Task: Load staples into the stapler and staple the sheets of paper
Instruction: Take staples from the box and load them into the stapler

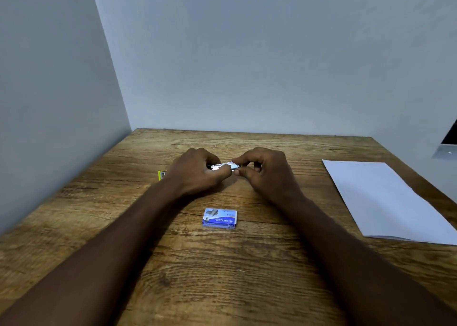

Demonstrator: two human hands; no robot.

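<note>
A small metal stapler point(226, 165) is held just above the middle of the wooden table point(222, 264), between both hands. My left hand point(197, 171) grips its left end, and my right hand point(265, 171) pinches its right end with thumb and fingers. Most of the stapler is hidden by my fingers; only a shiny middle strip shows. A yellow end piece point(162, 174) peeks out to the left of my left wrist. A blue staple box point(219, 218) lies closed on the table nearer to me. White sheets of paper point(385, 199) lie at the right.
Pale walls close the table off at the back and left. A dark panel with a metal bracket point(446, 147) sits on the wall at the far right. The paper overhangs toward the table's right edge.
</note>
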